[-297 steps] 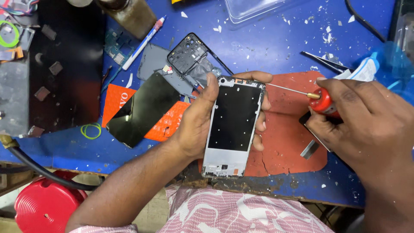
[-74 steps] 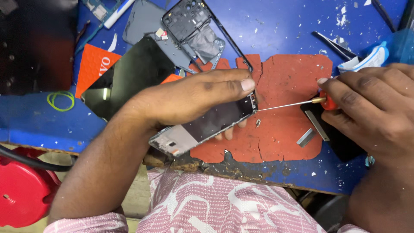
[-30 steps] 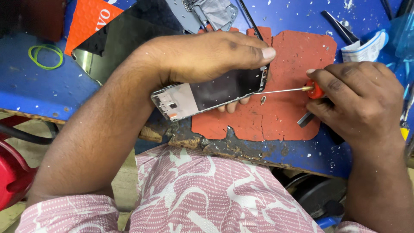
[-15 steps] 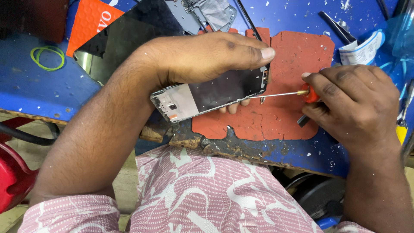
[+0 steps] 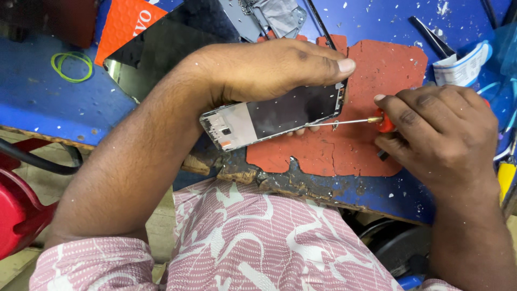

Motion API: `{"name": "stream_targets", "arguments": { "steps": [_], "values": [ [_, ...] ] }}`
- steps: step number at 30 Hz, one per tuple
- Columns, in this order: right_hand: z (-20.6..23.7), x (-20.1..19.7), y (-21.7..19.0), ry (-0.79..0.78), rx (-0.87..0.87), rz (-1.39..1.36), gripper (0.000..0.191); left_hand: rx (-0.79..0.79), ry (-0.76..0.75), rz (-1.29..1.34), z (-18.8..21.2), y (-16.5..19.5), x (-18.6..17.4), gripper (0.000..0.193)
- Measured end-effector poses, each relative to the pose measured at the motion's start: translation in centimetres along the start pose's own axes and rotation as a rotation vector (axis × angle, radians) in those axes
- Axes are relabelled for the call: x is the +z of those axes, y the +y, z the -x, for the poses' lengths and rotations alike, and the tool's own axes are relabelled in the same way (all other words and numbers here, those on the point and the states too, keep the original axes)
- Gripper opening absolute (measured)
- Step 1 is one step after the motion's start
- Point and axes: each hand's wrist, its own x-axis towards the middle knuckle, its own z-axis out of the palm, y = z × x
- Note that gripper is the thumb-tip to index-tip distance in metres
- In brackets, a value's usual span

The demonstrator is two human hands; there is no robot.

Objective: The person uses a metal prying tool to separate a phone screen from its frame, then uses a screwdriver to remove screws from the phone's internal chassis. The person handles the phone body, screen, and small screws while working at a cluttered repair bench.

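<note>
My left hand (image 5: 269,70) grips an opened phone frame (image 5: 269,117) with a dark inner plate and silver edges, holding it tilted on its side over a worn red mat (image 5: 366,145). My right hand (image 5: 436,134) holds a small red-handled screwdriver (image 5: 371,120). Its thin shaft points left and its tip meets the phone's lower right edge. My thumb lies along the phone's top edge.
A glossy black screen panel (image 5: 156,48) and an orange card (image 5: 121,21) lie at the back left on the blue bench (image 5: 43,108). A green rubber band (image 5: 71,63), a grey phone cover (image 5: 269,16), tweezers (image 5: 431,35) and a white tape strip (image 5: 458,64) lie around.
The view has shifted slightly. My right hand has moved a little left with the screwdriver, and its tip stays at the phone's edge. My left hand keeps the same grip.
</note>
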Motion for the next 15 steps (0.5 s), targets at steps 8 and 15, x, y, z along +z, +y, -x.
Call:
{"name": "stream_targets", "arguments": {
  "steps": [8,15],
  "values": [
    [-0.5,0.1,-0.7,0.011,-0.029,-0.011,0.045,0.007,0.049,-0.117,-0.2,-0.8,0.0,0.063],
    [-0.5,0.1,-1.1,0.006,-0.020,-0.030,0.047,-0.055,0.061,-0.144,-0.3,-0.5,0.1,0.063]
  ]
}}
